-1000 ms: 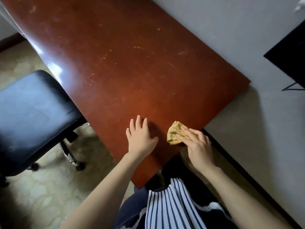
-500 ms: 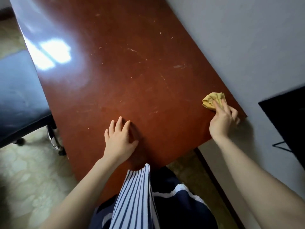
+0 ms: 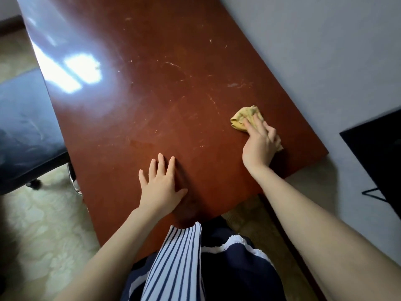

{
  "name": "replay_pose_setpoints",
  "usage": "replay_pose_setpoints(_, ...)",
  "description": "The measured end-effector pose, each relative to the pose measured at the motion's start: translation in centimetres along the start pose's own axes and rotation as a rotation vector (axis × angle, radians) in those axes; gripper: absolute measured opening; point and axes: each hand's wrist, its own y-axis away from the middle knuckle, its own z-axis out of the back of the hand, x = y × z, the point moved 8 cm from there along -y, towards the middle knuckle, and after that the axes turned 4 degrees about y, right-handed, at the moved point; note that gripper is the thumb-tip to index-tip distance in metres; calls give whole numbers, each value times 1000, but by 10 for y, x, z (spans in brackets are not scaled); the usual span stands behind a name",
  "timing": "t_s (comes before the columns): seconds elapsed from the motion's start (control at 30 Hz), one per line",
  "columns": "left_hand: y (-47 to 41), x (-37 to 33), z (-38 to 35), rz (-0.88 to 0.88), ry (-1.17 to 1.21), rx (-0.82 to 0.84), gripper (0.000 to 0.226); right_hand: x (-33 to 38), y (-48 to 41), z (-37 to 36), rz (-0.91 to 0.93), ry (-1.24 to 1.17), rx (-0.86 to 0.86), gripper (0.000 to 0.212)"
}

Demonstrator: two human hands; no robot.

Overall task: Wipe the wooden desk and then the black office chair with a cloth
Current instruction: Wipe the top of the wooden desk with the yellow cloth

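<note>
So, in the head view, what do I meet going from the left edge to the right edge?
Black office chair → left hand → cloth under the right hand → dark object at the right edge.

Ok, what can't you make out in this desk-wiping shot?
Head view:
Crumpled yellow cloth: mostly under the right hand; whether the fingers grip or press it is hidden.
Black padded office chair: cut off by the left edge.
Reddish-brown wooden desk: far end cut by the top edge; glare washes out a patch.
Black object, right edge: cut off, unidentifiable.
</note>
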Motion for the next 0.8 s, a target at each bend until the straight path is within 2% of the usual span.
replay_pose_setpoints(0.13,0,-1,-4,-39,-257,50,105,21,56,-4,221,27,42,46)
replay_pose_setpoints(0.23,-1,-5,-2,-68,-391,42,116,27,96,2,348,57,-6,50)
replay_pose_setpoints(0.5,-2,-8,-11,-70,-565,34,135,-11,125,25,419,103,-52,49)
replay_pose_setpoints(0.6,0,-6,-11,-82,-563,14,137,-43,104,39,315,154,-43,52)
replay_pose_setpoints(0.7,0,-7,-10,-86,-575,-2,137,-83,76,52,94,167,-32,55)
replay_pose_setpoints(0.8,-1,-7,-12,-81,-586,-1,138,-115,46,62,-96,143,-65,49)
